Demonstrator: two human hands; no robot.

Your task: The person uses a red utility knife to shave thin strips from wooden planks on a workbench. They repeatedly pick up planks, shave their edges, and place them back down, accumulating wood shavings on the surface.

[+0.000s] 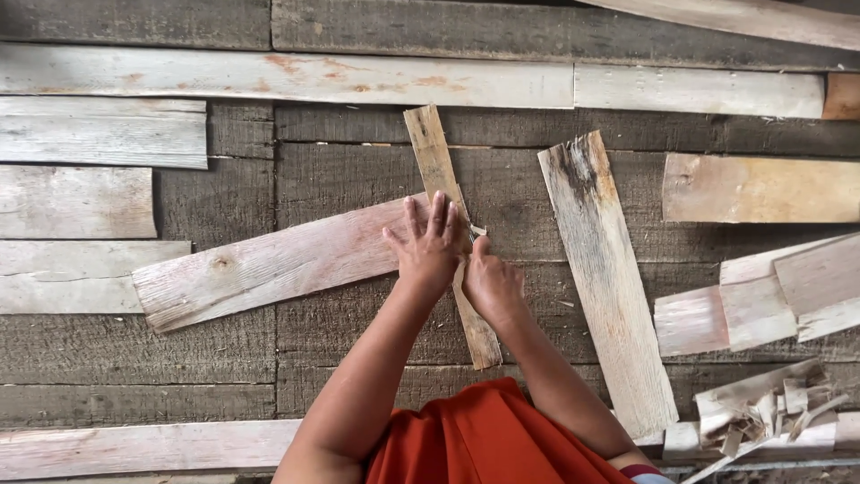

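Item: narrow strip [436,170] of pale wood, long and thin, lying approx. 11-to-5 o'clock across the plank floor [224,350], crossing over a wide plank [269,264] that runs off toward 8 o'clock. Left hand [428,246]: grip wide, palm flat, fingers spread, pressing down right at the crossing of strip and plank. Right hand [491,285]: just beside the left at its 4 o'clock, curled against the strip's edge, thumb up by a small pale sliver [477,230]; whether it's pinching the sliver or only touching the strip, can't tell, knuckles hide it. Step in hand, by the look of it: holding the strip steady w/ one hand while the other works its edge. Any further move at that edge calls for the flat hand to keep its weight on, since the strip sits loose on the plank. Also present: weathered board [605,269] at 3 o'clock, well apart from the hands, near-upright in view; short pale boards [761,296] farther out at 3; heap of offcuts [761,408] at 4 o'clock; orange garment [484,439] at 6.
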